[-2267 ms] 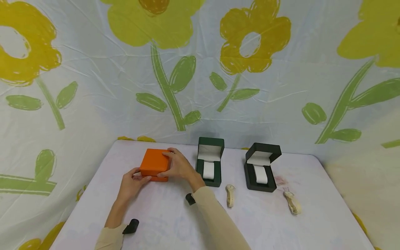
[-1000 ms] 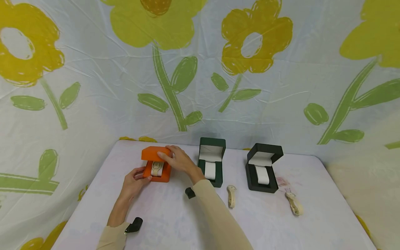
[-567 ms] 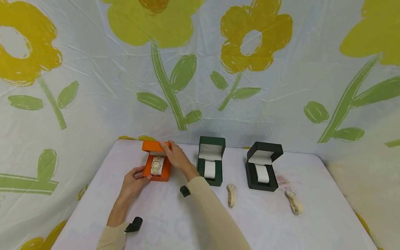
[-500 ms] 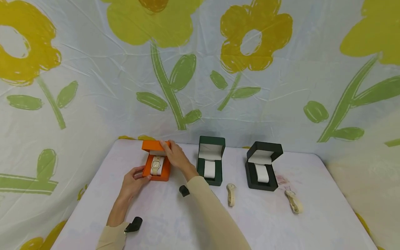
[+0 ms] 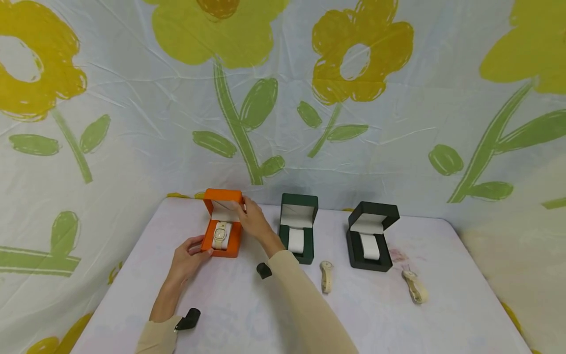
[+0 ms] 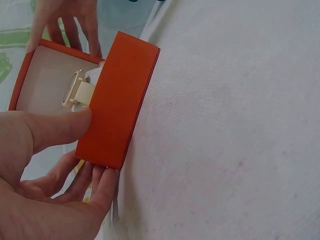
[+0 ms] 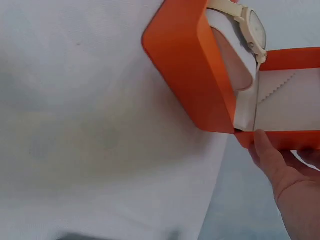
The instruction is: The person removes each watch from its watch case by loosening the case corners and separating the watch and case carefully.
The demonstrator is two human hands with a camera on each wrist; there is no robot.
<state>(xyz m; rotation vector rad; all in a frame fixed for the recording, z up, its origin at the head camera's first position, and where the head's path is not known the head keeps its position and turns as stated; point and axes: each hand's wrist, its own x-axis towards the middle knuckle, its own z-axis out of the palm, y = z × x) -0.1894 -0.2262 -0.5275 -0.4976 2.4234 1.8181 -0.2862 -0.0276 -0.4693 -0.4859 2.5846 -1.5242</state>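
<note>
An orange watch box [image 5: 226, 253] stands at the back left of the table, its lid raised. Inside it a cream watch [image 5: 219, 234] is wrapped round a white cushion [image 7: 235, 65]. My left hand [image 5: 185, 259] grips the base at its front left corner, thumb on the front wall and fingers along the side, as the left wrist view shows. With my right hand [image 5: 254, 221] I hold the right edge of the lid [image 7: 290, 140], thumb at the rim and fingers behind it.
Right of the orange box stand an open green watch box [image 5: 302, 258] and an open black watch box [image 5: 370, 264], each with a bare white cushion. Two cream watches lie on the table, one watch [image 5: 326, 277] in front of the green box, another watch [image 5: 414, 286] farther right.
The orange box's lid has swung up and back from closed, carried by my right hand, and the watch inside has come into sight. My left hand has stayed at the base.
</note>
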